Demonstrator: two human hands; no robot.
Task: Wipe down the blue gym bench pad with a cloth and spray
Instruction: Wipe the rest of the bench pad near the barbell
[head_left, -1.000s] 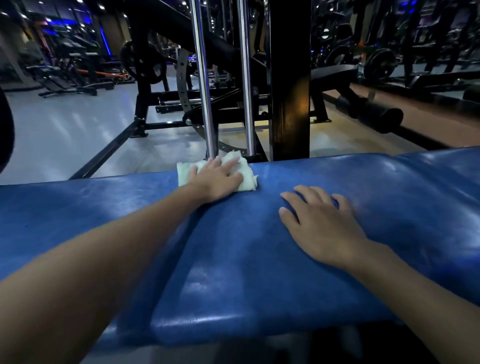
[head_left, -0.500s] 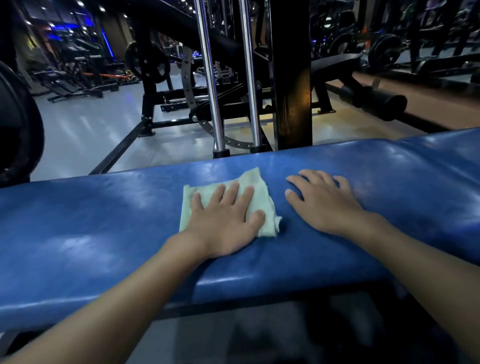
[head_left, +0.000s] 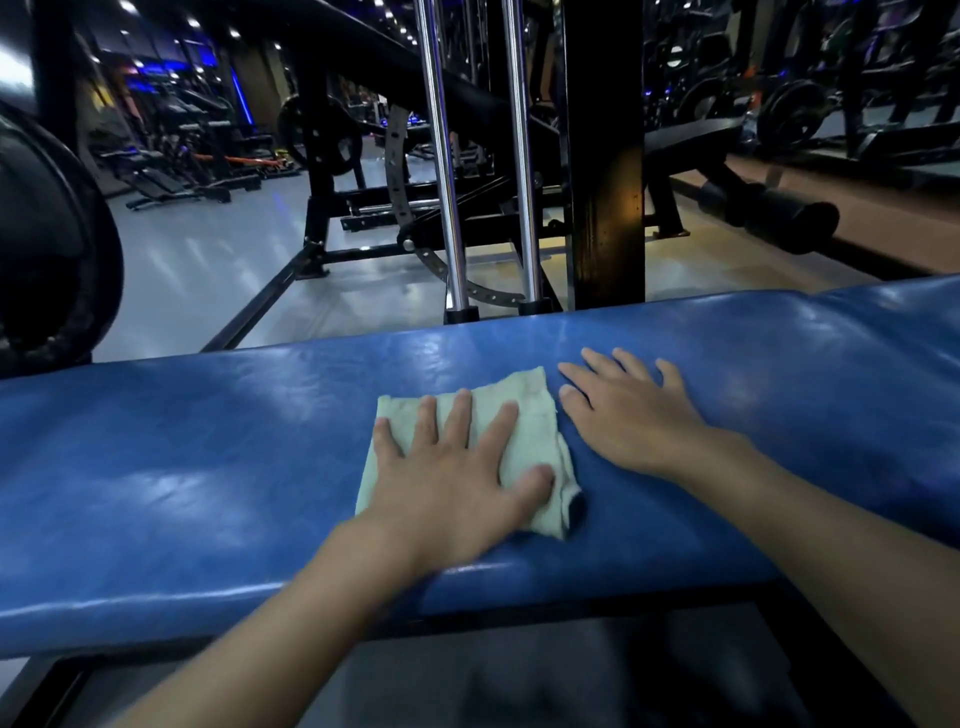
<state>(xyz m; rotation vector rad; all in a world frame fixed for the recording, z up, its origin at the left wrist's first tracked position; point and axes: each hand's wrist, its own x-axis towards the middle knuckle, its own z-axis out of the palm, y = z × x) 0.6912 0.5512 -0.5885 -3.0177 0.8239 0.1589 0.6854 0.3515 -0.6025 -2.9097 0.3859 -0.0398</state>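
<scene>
Head view, dim gym lighting.

Blue bench pad (head_left: 208, 457): runs across the view from left to right, glossy, with light streaks on its surface.

Cloth (head_left: 535, 421): pale greenish-white and rumpled, lying flat on the pad about mid-width. Its near right corner is bunched up close to the pad's front edge.

Left hand (head_left: 447, 483): palm down on the cloth, fingers straight and spread, pressing it onto the pad. The thumb lies on the cloth's near right part. Cloth shows beyond the fingertips and on both sides of the hand.

Right hand (head_left: 634, 421): flat on bare pad just right of the cloth, fingers straight and fanned, holding nothing. The thumb tip is very close to the cloth's right edge; contact cannot be told.

Behind the pad: two chrome rods (head_left: 441, 182) and a black upright post (head_left: 605, 182) stand on the grey floor (head_left: 208, 270). A dark weight plate (head_left: 47, 244) is at far left.
</scene>
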